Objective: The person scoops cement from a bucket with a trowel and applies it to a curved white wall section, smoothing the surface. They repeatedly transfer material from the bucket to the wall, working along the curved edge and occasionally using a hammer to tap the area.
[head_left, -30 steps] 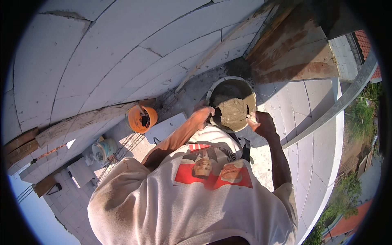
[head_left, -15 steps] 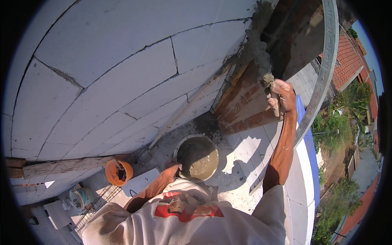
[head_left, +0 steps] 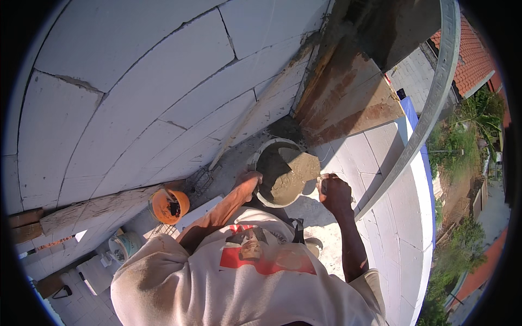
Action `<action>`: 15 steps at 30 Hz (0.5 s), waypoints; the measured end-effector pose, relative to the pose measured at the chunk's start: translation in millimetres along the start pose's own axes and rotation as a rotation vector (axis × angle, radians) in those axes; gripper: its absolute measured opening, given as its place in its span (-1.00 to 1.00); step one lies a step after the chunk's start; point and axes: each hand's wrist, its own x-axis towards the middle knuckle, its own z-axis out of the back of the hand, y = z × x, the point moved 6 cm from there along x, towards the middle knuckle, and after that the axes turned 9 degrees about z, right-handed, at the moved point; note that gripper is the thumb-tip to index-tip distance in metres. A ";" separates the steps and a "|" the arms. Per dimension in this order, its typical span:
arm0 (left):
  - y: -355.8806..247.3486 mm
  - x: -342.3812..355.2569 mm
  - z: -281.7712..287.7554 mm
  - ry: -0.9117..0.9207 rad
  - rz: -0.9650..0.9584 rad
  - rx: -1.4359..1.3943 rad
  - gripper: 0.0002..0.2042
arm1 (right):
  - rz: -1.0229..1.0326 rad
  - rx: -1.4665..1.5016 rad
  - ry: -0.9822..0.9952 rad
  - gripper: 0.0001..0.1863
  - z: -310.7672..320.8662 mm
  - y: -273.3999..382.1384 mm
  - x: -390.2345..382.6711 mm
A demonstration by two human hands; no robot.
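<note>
A round bucket (head_left: 283,204) of wet grey mortar (head_left: 283,182) stands in front of me, tilted slightly. My left hand (head_left: 251,185) is closed on its left rim. My right hand (head_left: 334,193) is at the bucket's right side, its fingers wrapped round the handle of a trowel. The trowel's blade (head_left: 307,164) reaches over the bucket's mouth and looks coated with mortar, so its outline is hard to separate from the mix.
A white block wall (head_left: 163,92) rises on the left. Brown formwork boards (head_left: 348,98) stand ahead, and a curved metal strip (head_left: 435,108) passes on the right. An orange bucket (head_left: 169,206) sits at lower left. A low white block wall (head_left: 389,185) runs along the right, with greenery beyond.
My right hand has come down and back from the mortar joint by the formwork to the bucket. My left hand stays on the rim; the view has shifted a little.
</note>
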 end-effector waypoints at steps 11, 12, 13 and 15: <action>-81.4 -98.8 -38.0 0.187 -0.264 0.504 -0.82 | -0.161 -0.035 -0.023 -0.71 -62.9 14.9 -12.6; -84.3 -96.9 -39.2 0.192 -0.254 0.500 -0.83 | -0.162 -0.005 -0.043 -0.70 -56.0 14.7 -15.1; -83.0 -97.9 -37.9 0.184 -0.226 0.478 -0.84 | -0.161 0.024 -0.064 -0.70 -49.0 15.5 -16.3; -84.4 -106.7 -36.4 0.169 -0.171 0.430 -0.85 | -0.188 0.130 -0.014 -0.63 -52.4 17.5 -17.7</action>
